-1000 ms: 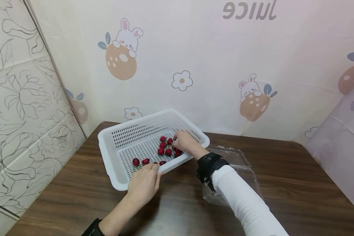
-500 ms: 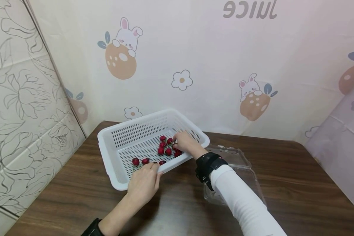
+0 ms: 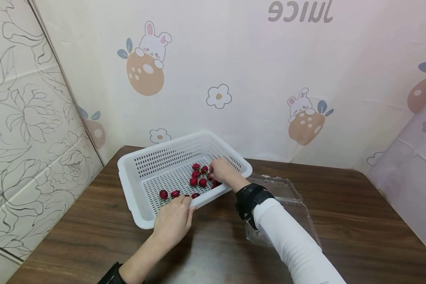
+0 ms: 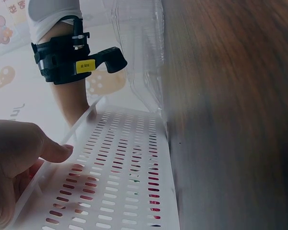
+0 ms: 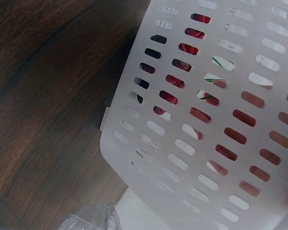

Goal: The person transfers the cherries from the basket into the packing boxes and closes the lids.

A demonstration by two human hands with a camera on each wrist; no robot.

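A white perforated plastic basket [image 3: 130, 185] sits at an angle on the table with several dark red cherries [image 3: 193, 182] on its floor. My left hand [image 3: 172, 221] grips its near rim; in the left wrist view the thumb [image 4: 57, 151] lies over the rim and the fingers go inside. My right hand [image 3: 223, 171] reaches into the basket's right end, fingers bent down among the cherries. Its fingertips are hidden, so whether they pinch a cherry is unclear. Through the slots in the right wrist view show red cherries [image 5: 174, 81] and bits of green stem [image 5: 209, 96].
A clear plastic clamshell box [image 3: 298, 215] lies open on the brown wooden table [image 3: 355, 221], right of the basket and partly behind my right forearm. A patterned curtain [image 3: 255, 79] hangs right behind the table. Another patterned panel [image 3: 32, 118] stands at the left.
My right hand's fingers have shifted slightly and drawn together among the cherries at the basket's right end. My left hand and the basket stay put.
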